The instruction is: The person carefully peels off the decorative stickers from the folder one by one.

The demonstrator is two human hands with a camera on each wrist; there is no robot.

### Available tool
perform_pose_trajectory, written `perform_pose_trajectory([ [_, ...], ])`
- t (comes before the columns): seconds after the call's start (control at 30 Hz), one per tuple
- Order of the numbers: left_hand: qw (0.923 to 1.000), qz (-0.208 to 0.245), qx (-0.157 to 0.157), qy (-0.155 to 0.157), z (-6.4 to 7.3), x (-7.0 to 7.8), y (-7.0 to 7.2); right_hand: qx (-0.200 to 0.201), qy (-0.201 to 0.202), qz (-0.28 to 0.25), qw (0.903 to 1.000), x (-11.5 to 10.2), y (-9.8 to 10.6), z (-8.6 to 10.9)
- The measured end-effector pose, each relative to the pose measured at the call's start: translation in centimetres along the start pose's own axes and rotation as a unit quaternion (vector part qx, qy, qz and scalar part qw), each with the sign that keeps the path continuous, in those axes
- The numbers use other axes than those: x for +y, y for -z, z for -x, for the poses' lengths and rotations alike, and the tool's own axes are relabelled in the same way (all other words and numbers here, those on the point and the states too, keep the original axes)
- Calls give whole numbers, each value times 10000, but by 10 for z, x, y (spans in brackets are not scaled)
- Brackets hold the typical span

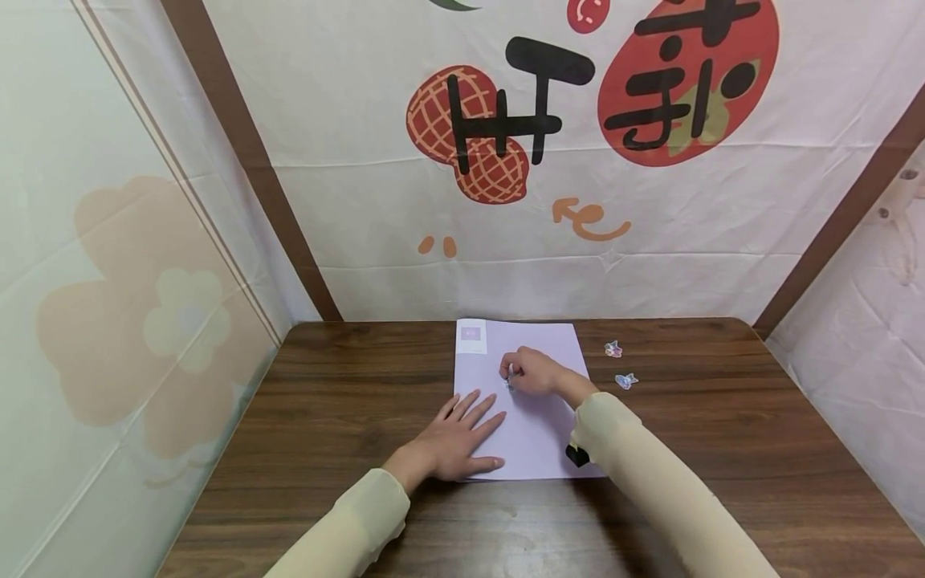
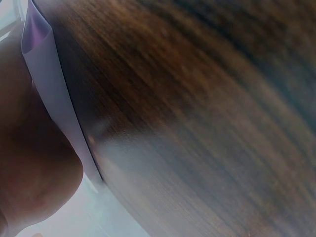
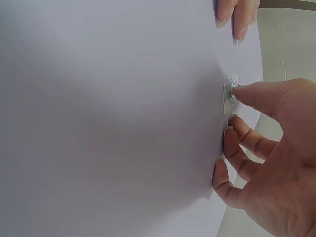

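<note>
A pale lilac booklet or sheet of paper [image 1: 531, 433] lies on the wooden table, with a white label at its upper left corner. My left hand [image 1: 458, 440] rests flat on its lower left part, fingers spread. Over the middle of the page, my right hand [image 1: 533, 372] holds a small shiny sticker [image 3: 229, 94] at the paper. The right wrist view shows the thumb [image 3: 259, 96] on the sticker and the other fingers bent, their tips at the page; the sticker is partly covered. Two fingers of the left hand show at the top there.
Two small shiny stickers, one pinkish [image 1: 613, 349] and one bluish [image 1: 626, 381], lie on the table right of the paper. A small black object [image 1: 576, 455] shows below the right cuff. Behind the table [image 1: 347, 401] hangs a printed white cloth [image 1: 549, 281].
</note>
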State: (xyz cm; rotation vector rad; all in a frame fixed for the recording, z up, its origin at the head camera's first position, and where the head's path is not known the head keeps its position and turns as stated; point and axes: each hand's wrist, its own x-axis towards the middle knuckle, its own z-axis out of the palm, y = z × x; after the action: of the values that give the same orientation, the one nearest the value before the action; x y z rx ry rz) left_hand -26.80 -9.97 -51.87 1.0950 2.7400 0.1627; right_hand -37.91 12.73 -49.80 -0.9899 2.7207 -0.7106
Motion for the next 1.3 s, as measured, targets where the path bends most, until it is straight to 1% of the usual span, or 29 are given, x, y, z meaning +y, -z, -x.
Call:
perform_pose_trajectory([
  [0.13,10000,-23,57,3,-2,-4,-6,47,-36,23,10000,1,1,-1],
  [0.3,9999,-80,58,39,-4,-6,-10,66,-126,31,9999,1,1,-1],
  [0.6,9999,-61,5,80,-3,-4,-7,226,-151,-6,9996,-1,1,1],
  [0.9,9999,-83,61,31,-2,-4,-8,282,-260,-308,9988,1,0,3],
  [0.97,9999,-68,85,15,-2,-4,-7,281,-291,-350,9986,2,0,3],
  [1.1,10000,-53,32,26,-1,0,-2,317,-279,-387,9984,3,-1,4],
  [1.2,9999,-115,-52,53,0,3,4,355,-250,-393,9983,4,-1,4],
  [1.3,9998,-192,-71,69,1,4,7,380,-238,-398,9982,5,-1,4],
])
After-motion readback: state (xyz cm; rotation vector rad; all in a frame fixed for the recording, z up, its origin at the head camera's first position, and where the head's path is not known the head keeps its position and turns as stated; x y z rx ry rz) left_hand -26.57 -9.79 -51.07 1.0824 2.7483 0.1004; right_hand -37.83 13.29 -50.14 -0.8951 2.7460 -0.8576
